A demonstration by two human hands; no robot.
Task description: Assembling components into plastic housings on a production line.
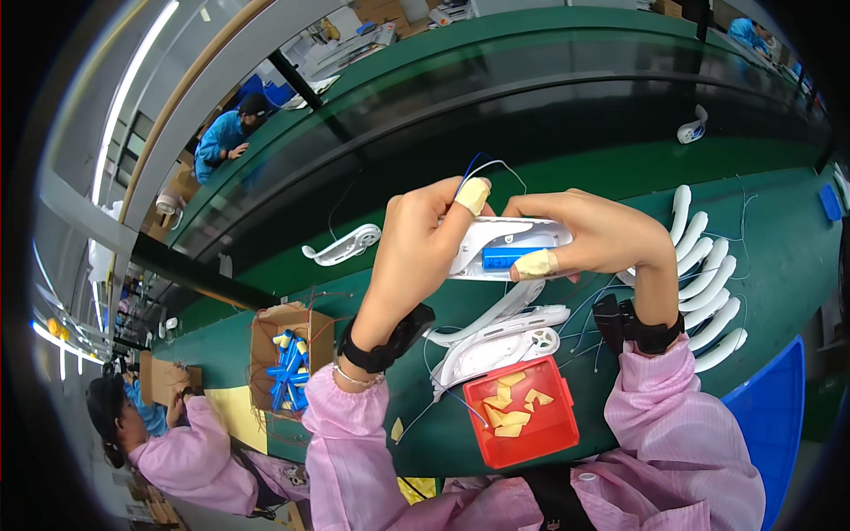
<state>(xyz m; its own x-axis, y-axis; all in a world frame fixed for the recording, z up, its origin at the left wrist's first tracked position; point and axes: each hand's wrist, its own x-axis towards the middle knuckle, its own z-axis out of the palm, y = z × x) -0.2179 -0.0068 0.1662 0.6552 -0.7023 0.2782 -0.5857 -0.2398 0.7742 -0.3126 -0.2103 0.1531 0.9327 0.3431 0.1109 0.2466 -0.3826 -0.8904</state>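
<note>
Between my hands is a white plastic housing (480, 234), its open inside facing me. A blue cylindrical battery (503, 258) lies in it. My right hand (606, 234) is closed round the right end, its yellow-taped thumb pressing by the battery. At the left end my left hand (425, 226) is closed, its yellow-taped thumb at the top edge. Thin blue and white wires (482, 163) rise beside that thumb; whether the fingers pinch them is hidden. Just below, more white housing parts (496, 343) lie stacked on the green table (620, 425).
A red tray (522, 456) holds yellow tape pieces. Left stands a cardboard box (266, 354) of blue batteries; right lie several curved white parts (708, 288) with wires. A white housing (343, 246) rests farther off. A blue bin (779, 425) is lower right. Co-workers (190, 447) sit at left.
</note>
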